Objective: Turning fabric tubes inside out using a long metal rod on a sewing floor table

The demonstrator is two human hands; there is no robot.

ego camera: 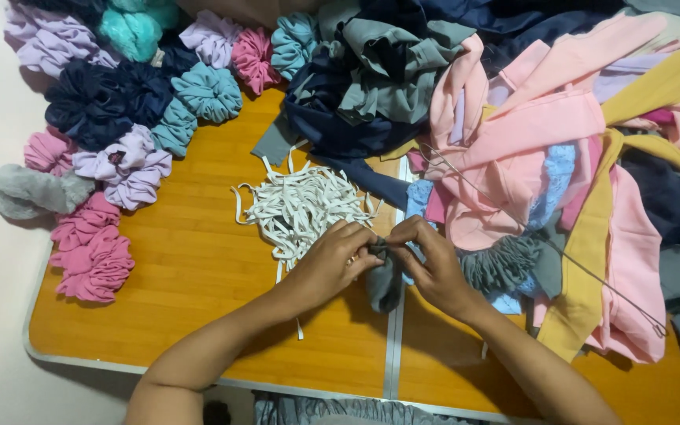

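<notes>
My left hand [332, 260] and my right hand [432, 264] meet over the middle of a wooden table [190, 275], both pinching the top end of a grey fabric tube [385, 285] that hangs down between them. The gathered grey part of the same fabric [501, 264] bunches to the right of my right hand. A heap of short white elastic strips [301, 206] lies just beyond my left hand. A long thin metal wire [545, 240] runs diagonally across the pink cloth to the right.
Finished scrunchies in pink [92, 256], lilac [123, 167], navy [96, 102], teal [208, 93] and grey [33, 191] lie along the left and far edges. A big pile of pink, yellow, navy and grey cloth strips [560, 134] covers the right half.
</notes>
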